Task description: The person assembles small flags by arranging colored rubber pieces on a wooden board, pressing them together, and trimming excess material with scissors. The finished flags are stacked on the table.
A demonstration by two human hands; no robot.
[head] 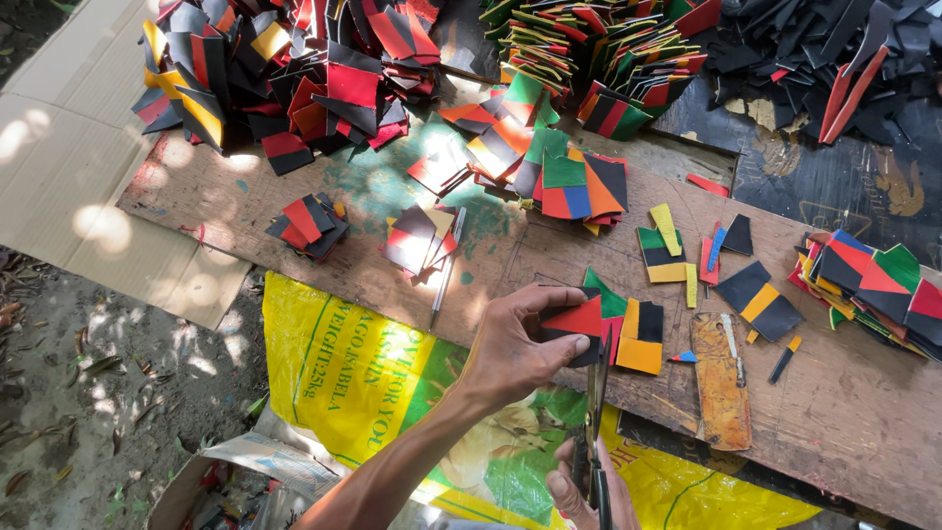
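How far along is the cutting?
Done: small trimmed pieces lie on the board. In hand: left hand holds a red-black piece at the scissors in the right hand. Left: big piles behind look uncut.

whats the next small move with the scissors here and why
Probably close the scissors a little further along the edge of the red and black piece. The left hand pinches that piece above the wooden board, the right hand grips the scissor handles below, and the blades point up to the piece's lower edge. Whether a cut has begun is hard to tell.
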